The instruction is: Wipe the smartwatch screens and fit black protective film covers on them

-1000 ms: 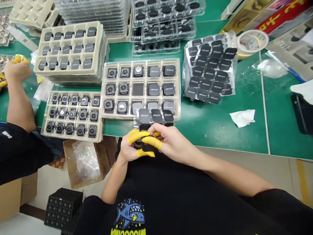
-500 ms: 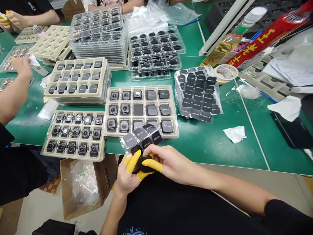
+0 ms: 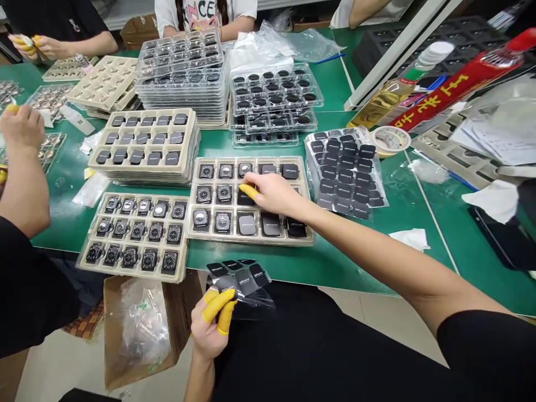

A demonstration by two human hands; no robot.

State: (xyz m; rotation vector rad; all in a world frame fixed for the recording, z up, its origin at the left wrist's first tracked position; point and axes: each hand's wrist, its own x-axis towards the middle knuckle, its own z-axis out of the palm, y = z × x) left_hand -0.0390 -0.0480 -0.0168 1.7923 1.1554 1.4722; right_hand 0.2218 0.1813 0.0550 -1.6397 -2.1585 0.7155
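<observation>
My left hand [image 3: 211, 321], yellow cots on its fingers, pinches a clear sheet of black square stickers [image 3: 243, 282] below the table's front edge. Above the middle compartment of a beige tray [image 3: 251, 239], my right hand [image 3: 272, 192] reaches down with a yellow-cotted thumb. Its fingers are on a black watch case [image 3: 245, 198] with a dark labelled face in that compartment; the fingertips' hold is partly hidden. On the tray's left lie watch cases showing round sensor backs [image 3: 204, 194]. Dark labelled squares [image 3: 247, 223] face up along the front right.
A second tray of watch cases [image 3: 138, 230] adjoins on the left. Behind stand stacked beige trays [image 3: 144, 164] and clear trays [image 3: 180, 84]. More sticker sheets [image 3: 345, 176], a tape roll [image 3: 390, 139] and bottles [image 3: 402, 84] are rightward. Co-workers' hands [image 3: 23, 131] work at left. A carton [image 3: 142, 329] stands below.
My right hand has moved from beside my left hand forward to the tray with the watch case. The middle compartment, bare before, now has it. My left hand keeps the sticker sheet, slightly lower.
</observation>
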